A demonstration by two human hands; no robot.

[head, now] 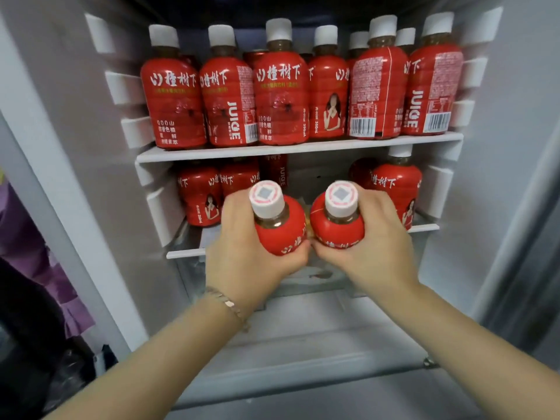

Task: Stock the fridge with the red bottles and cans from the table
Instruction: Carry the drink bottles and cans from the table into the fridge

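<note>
An open fridge [100,183] with pale grey walls filled the view. Its upper shelf [272,151] was packed from side to side with a row of red bottles [281,101], all upright with white caps and red labels, more standing behind the front ones. On the lower shelf [185,254] a few red bottles [200,195] stood at the back left and others [397,186] at the back right, with a gap between the two groups. In front of that gap, two bare arms reached in from below. The left hand [242,253] was wrapped round the body of one bottle [280,228], and the right hand [378,247] was wrapped round a second bottle [336,228]. Both held bottles were just beside each other, tilted with their white caps toward the camera, above the front edge of the lower shelf. A thin bracelet [225,304] circled the left wrist.
</note>
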